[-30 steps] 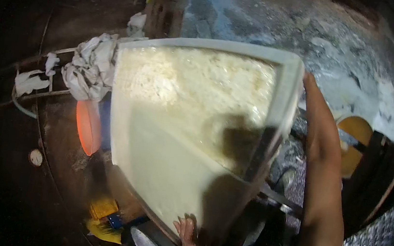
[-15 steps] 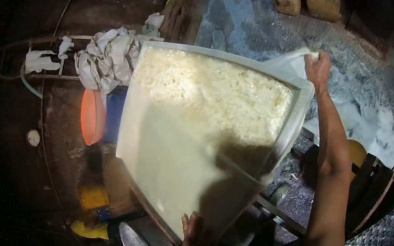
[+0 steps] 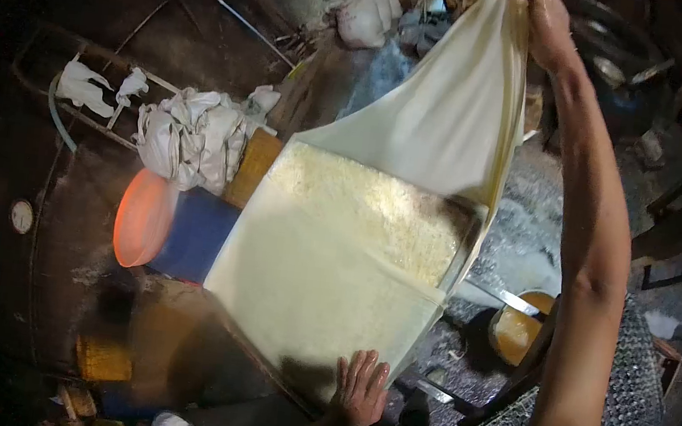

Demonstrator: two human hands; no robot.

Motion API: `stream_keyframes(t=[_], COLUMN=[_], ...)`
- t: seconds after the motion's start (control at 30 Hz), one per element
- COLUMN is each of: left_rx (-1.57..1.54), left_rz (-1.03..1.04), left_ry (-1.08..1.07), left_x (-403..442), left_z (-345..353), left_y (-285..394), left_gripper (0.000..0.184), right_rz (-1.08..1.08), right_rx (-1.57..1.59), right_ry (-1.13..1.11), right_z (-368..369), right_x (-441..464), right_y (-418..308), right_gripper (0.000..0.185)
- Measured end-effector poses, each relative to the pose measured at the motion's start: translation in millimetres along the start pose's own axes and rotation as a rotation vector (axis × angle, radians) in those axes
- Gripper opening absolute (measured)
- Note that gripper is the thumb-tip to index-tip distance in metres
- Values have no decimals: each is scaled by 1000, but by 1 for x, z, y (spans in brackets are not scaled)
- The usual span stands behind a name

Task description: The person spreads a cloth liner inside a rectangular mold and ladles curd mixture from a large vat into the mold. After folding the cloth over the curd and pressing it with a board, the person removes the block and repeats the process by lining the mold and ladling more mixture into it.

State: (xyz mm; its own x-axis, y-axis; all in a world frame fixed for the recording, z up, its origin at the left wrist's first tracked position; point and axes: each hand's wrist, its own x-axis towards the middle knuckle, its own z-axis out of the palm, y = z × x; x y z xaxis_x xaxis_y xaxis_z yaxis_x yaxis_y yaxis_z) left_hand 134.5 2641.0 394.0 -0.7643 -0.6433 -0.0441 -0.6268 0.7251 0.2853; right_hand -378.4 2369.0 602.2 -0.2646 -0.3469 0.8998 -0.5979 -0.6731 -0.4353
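Two hands handle the pale cloth [image 3: 453,116]: the right hand [image 3: 540,19] grips a raised corner; the left hand [image 3: 360,389] rests open, grasping nothing, on the folded part. Curd-like mass [image 3: 360,194] shows between, within the frame [image 3: 467,244]. Apparently a wrapping step; next calls for laying that corner over smoothly.

Mash [image 3: 360,190] in a tray [image 3: 467,242], cloth [image 3: 301,271] over its near part, tub [image 3: 142,220] to its left; rags [image 3: 186,136] behind the tub, bucket [image 3: 517,332] at right

Single head-worn camera: looks forward and down, from above, near pale cloth [image 3: 321,274].
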Motion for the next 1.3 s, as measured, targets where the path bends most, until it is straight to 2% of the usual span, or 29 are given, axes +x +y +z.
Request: stream_keyframes(t=[0.03, 0.1, 0.13, 0.2, 0.23, 0.3, 0.33, 0.37, 0.4, 0.43, 0.47, 0.53, 0.57, 0.63, 0.67, 0.7, 0.73, 0.77, 0.8, 0.83, 0.87, 0.9, 0.97, 1.03, 1.1, 1.17, 1.23, 1.27, 1.3], left_rx=[-25, -54, -55, -213, -130, -204, -327, -293, -344, -474, -468, -436, -394, -294, -64, 43, 252, 220, 358, 444, 615, 557, 741, 581, 337, 1, -439, -519, -582], left_rz=[15, 85, 104, 238, 207, 260, 338, 484, 666, 811, 1005, 1223, 1239, 1378, 1384, 1344, 1199, 1259, 1239, 1204, 1060, 991, 776, 634, 502, 474, 542, 604, 464], left_ry=[44, 182, 249, 533, 674, 920, 911, 895, 764, 487, 256, -311, -641, -634, -626, -495, -588, -341, -302, -138, -172, -96, 43, 74, 330, 570, 801, 961, 935], left_x=[4, 15, 27, 64, 81, 119, 133, 148, 162, 177, 196, 214, 215, 225, 237, 247, 268, 297, 324, 343, 357, 378, 390, 396, 405, 403, 393, 384, 372], left_z=[-11, -25, -43, -85, -128, -196, -233, -266, -288, -294, -278, -246, -238, -199, -189, -198, -201, -180, -182, -186, -203, -204, -227, -246, -248, -250, -258, -264, -267], left_y=[3, -16, -26, -59, -56, -62, -64, -58, -50, -48, -55, -68, -76, -117, -133, -152, -167, -203, -221, -243, -254, -278, -313, -350, -401, -441, -469, -474, -483], left_gripper=[66, 70, 69, 66, 61, 55, 56, 57, 58, 59, 60, 53, 44, 53, 60, 67, 73, 81, 80, 74, 68, 57, 47, 33, 25, 18, 14, 8, 10], right_rz=[266, 434, 382, 362, 296, 231, 178, 270, 257, 234, 210, 341, 464, 586, 673, 752, 841, 932, 1027, 1019, 1028, 1030, 1057, 995, 855, 519, 476, 595, 709], right_rx=[212, 674, 677, 365, 11, 107, 75, -117, -220, -322, -377, -500, -644, -781, -823, -857, -905, -949, -987, -1001, -1065, -1128, -1198, -1378, -1651, -1546, -1327, -1163, -989], right_ry=[-16, -166, -228, -374, -507, -639, -687, -749, -848, -948, -909, -956, -1108, -1107, -1073, -1049, -1105, -1148, -1186, -1114, -1132, -1155, -1082, -967, -776, -559, -295, -143, 6], right_z=[1, 0, 10, 6, 2, 28, 38, 51, 61, 72, 84, 111, 128, 157, 172, 184, 194, 204, 210, 214, 213, 207, 195, 185, 176, 167, 163, 166, 169], right_x=[30, 60, 63, 64, 52, 24, 5, -10, -22, -34, -56, -88, -95, -128, -146, -155, -157, -160, -166, -172, -181, -188, -192, -197, -208, -219, -229, -236, -245], right_y=[-50, -132, -184, -214, -225, -286, -305, -335, -355, -375, -388, -421, -440, -463, -471, -472, -468, -464, -459, -450, -438, -427, -414, -400, -387, -370, -356, -351, -349], right_gripper=[20, 14, 7, 16, 36, 22, 20, 15, 13, 12, 16, 24, 27, 36, 35, 35, 35, 35, 36, 30, 26, 22, 21, 19, 15, 11, 9, 9, 10])
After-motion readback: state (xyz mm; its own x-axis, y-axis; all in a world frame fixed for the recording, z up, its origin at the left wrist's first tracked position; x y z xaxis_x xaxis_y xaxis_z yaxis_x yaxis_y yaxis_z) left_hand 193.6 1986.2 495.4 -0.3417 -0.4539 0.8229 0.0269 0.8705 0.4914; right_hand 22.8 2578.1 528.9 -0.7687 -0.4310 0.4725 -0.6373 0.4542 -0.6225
